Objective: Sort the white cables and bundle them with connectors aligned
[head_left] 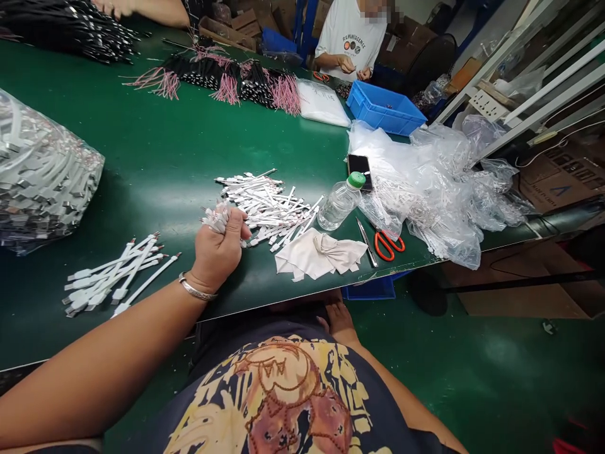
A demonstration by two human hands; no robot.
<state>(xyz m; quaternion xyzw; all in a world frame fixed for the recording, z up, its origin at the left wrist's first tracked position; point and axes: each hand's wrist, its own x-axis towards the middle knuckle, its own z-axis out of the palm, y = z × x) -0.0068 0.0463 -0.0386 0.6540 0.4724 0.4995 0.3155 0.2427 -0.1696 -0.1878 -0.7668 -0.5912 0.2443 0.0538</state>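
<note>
- gripping a bunch of white cables (213, 219) in the left hand (216, 251) over the green table (155, 145)
- right hand (338, 320) apart, below the table edge, its grip unclear
- a loose hold could drop cables; stray ends could snag the pile (267, 208) just beside

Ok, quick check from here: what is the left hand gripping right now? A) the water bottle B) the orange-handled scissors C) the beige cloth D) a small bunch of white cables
D: the left hand is closed around a small bunch of white cables, with their ends sticking out above the fingers.
</note>
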